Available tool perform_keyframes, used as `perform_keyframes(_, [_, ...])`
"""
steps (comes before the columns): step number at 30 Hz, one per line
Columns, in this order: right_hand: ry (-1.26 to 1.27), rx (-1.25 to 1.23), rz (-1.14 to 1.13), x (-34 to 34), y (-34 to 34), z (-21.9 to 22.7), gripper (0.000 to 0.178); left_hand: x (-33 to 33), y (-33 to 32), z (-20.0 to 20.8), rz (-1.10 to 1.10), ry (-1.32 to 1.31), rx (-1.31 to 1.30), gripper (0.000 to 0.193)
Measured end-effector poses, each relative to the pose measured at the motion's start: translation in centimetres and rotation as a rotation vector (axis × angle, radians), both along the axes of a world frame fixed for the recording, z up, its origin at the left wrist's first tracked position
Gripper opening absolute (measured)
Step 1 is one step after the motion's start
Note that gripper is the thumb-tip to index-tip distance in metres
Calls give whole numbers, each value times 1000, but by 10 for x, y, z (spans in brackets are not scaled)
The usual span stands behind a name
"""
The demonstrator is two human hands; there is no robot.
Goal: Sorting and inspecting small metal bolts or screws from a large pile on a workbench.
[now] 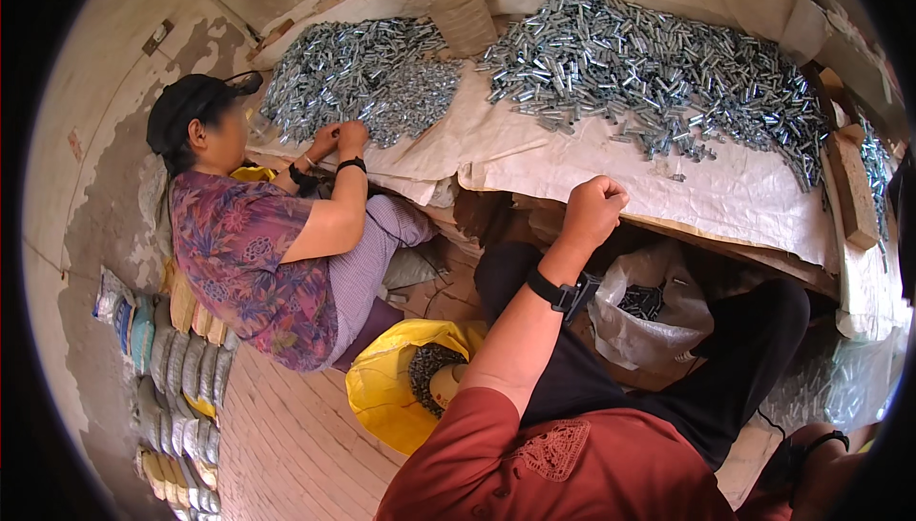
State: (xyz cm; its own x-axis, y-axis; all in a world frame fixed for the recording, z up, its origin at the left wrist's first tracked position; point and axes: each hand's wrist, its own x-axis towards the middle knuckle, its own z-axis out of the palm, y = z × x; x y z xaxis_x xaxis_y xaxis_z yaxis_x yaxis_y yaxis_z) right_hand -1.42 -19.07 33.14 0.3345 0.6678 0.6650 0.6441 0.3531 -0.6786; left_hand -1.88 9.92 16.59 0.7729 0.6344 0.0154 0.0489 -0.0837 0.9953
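My left hand (596, 204) is raised over the near edge of the cloth-covered table (563, 154), its fingers pinched together. What they hold, if anything, is too small to make out. Beyond it spreads a large heap of small silvery metal sleeves (658, 68), with a few loose pieces at its near fringe. At the lower right rim my right arm (822, 468) shows with a black band. The fingers of that hand cannot be made out. Between my knees stands a whitish plastic bag (649, 316) with dark small metal pieces (641, 302) inside.
To my left a co-worker (267, 244) sits with both hands at a second heap of metal parts (358, 77). A yellow sack (382, 383) holding dark small parts stands on the brick floor (286, 426). Filled bags (181, 378) are stacked along the wall. A wooden block (852, 187) edges the table.
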Motion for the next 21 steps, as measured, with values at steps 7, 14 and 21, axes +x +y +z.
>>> perform_keyframes(7, [66,-60,21,0,3,-5,20,-1,0,0,-3,5,41,10])
perform_keyframes(14, [142,-126,34,1,7,-13,19,-1,-3,7,1,19,57,10])
perform_keyframes(21, [198,-188,61,4,14,-17,19,-1,-2,6,-7,14,81,10])
